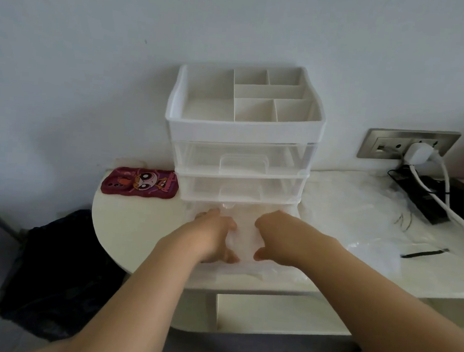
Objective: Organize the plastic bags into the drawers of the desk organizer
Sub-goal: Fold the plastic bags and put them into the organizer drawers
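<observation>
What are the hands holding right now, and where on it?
The left hand and right hand grip a crumpled clear plastic bag by its opposite sides, inside the pulled-out clear bottom drawer of the white desk organizer.

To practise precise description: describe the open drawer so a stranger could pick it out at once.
On the white desk stands a desk organizer with a divided top tray. Its bottom drawer is the one: unlike the two shut drawers above, it is pulled out, and the left hand and right hand hold a plastic bag in it.
</observation>
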Action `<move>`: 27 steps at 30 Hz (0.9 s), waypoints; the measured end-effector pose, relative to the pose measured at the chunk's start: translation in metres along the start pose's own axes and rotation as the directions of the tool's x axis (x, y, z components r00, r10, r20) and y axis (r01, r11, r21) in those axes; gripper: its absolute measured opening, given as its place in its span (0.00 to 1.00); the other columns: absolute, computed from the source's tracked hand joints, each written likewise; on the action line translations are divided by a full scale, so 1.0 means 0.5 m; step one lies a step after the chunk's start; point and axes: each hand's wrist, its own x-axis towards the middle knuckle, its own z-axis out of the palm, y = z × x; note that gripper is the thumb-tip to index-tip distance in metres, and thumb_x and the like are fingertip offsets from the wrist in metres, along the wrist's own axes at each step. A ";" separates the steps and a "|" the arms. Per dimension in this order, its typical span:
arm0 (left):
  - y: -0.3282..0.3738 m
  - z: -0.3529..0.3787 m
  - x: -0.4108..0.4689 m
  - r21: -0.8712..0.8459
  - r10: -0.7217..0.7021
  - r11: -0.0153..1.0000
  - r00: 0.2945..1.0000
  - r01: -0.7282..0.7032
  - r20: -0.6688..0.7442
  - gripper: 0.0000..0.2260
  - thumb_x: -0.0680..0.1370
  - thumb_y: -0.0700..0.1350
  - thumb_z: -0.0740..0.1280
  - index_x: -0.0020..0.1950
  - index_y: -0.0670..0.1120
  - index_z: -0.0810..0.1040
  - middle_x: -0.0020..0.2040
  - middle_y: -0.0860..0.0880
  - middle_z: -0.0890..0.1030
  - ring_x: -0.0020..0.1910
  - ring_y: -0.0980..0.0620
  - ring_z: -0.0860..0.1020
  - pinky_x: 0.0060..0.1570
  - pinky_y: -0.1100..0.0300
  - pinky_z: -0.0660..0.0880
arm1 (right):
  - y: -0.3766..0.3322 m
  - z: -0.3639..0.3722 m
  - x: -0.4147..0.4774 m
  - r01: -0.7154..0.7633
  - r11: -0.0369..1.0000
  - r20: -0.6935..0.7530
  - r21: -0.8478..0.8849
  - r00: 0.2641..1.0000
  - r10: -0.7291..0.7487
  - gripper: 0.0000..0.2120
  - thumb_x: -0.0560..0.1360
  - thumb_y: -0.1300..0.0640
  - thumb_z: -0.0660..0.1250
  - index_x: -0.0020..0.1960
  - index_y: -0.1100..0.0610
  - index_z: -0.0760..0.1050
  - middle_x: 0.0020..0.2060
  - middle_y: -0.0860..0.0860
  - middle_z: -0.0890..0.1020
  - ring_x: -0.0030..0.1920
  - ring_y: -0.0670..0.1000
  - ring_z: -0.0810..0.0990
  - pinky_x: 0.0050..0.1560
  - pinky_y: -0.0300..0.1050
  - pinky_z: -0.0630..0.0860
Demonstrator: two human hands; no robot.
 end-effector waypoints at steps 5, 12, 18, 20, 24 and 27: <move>-0.003 0.018 0.020 0.071 0.000 0.997 1.000 -0.001 0.016 0.38 0.68 0.56 0.73 0.73 0.57 0.58 0.72 0.49 0.55 0.70 0.45 0.58 0.67 0.47 0.65 | 0.012 0.001 0.007 -0.013 1.000 0.127 0.020 0.992 0.011 0.21 0.75 0.48 0.67 0.61 0.61 0.73 0.58 0.55 0.77 0.57 0.54 0.76 0.50 0.40 0.67; -0.002 0.019 0.030 0.127 0.025 0.991 0.999 -0.031 0.048 0.39 0.69 0.57 0.71 0.75 0.59 0.54 0.74 0.46 0.53 0.73 0.41 0.55 0.71 0.44 0.57 | 0.009 -0.030 0.015 0.054 0.991 -0.131 0.126 0.991 -0.037 0.15 0.78 0.50 0.62 0.61 0.56 0.76 0.59 0.52 0.78 0.59 0.53 0.76 0.59 0.46 0.73; -0.016 -0.002 -0.005 -0.031 0.103 0.994 0.994 -0.104 -0.046 0.33 0.74 0.52 0.71 0.75 0.52 0.61 0.74 0.51 0.59 0.71 0.50 0.63 0.68 0.58 0.62 | 0.025 0.009 0.020 0.092 0.994 -0.010 0.053 0.996 -0.092 0.21 0.76 0.55 0.67 0.68 0.52 0.71 0.65 0.51 0.72 0.65 0.52 0.70 0.65 0.44 0.67; -0.025 -0.019 -0.035 -0.051 0.135 0.989 0.983 -0.142 -0.123 0.25 0.76 0.51 0.68 0.72 0.53 0.66 0.73 0.53 0.64 0.70 0.53 0.66 0.65 0.61 0.62 | 0.030 -0.002 0.008 0.124 0.986 -0.048 0.111 0.992 -0.120 0.19 0.76 0.53 0.67 0.66 0.51 0.72 0.64 0.48 0.73 0.63 0.48 0.71 0.63 0.41 0.66; -0.040 -0.036 -0.100 -0.081 0.154 0.981 0.956 -0.179 -0.249 0.16 0.76 0.53 0.67 0.64 0.57 0.73 0.64 0.58 0.72 0.60 0.61 0.72 0.55 0.65 0.67 | 0.044 -0.025 -0.041 0.170 0.974 -0.239 0.148 0.962 -0.132 0.10 0.74 0.45 0.67 0.53 0.46 0.79 0.53 0.40 0.78 0.51 0.42 0.76 0.54 0.38 0.71; -0.048 -0.022 -0.132 -0.010 0.124 0.992 0.978 -0.127 -0.171 0.21 0.71 0.58 0.71 0.62 0.59 0.73 0.62 0.60 0.71 0.61 0.58 0.71 0.58 0.61 0.68 | 0.057 -0.001 -0.077 0.150 0.988 -0.138 0.036 0.980 -0.144 0.20 0.67 0.35 0.69 0.54 0.46 0.78 0.49 0.38 0.78 0.47 0.41 0.74 0.54 0.38 0.67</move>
